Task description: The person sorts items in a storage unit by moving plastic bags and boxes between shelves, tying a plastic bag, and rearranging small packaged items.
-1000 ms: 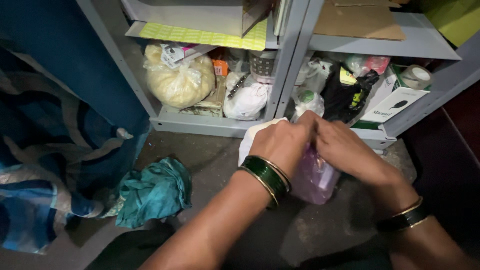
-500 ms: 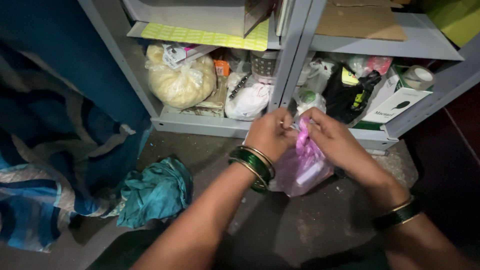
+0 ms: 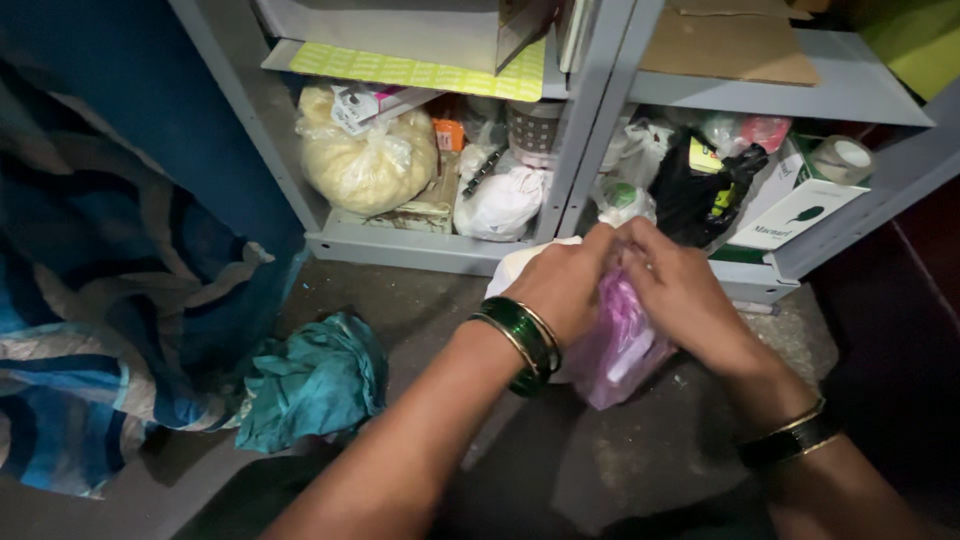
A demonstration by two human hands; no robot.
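My left hand (image 3: 565, 285) and my right hand (image 3: 685, 290) meet at the top of a pink-purple plastic bag (image 3: 615, 355), pinching its neck between the fingers. The bag hangs just above the grey floor in front of the lowest shelf. A white bag (image 3: 515, 265) peeks out behind my left hand. Green and gold bangles (image 3: 520, 340) ring my left wrist, and a dark bangle (image 3: 790, 440) rings my right wrist.
Grey metal shelves (image 3: 400, 245) hold a yellowish sack (image 3: 365, 165), a white bag (image 3: 500, 205), a black bag (image 3: 695, 195), a white box (image 3: 790, 210) and a tape roll (image 3: 840, 158). A teal cloth (image 3: 315, 380) lies on the floor beside blue patterned fabric (image 3: 100, 330).
Both hands stay on the neck of the pink bag, working it; the bag and hands have shifted slightly between frames.
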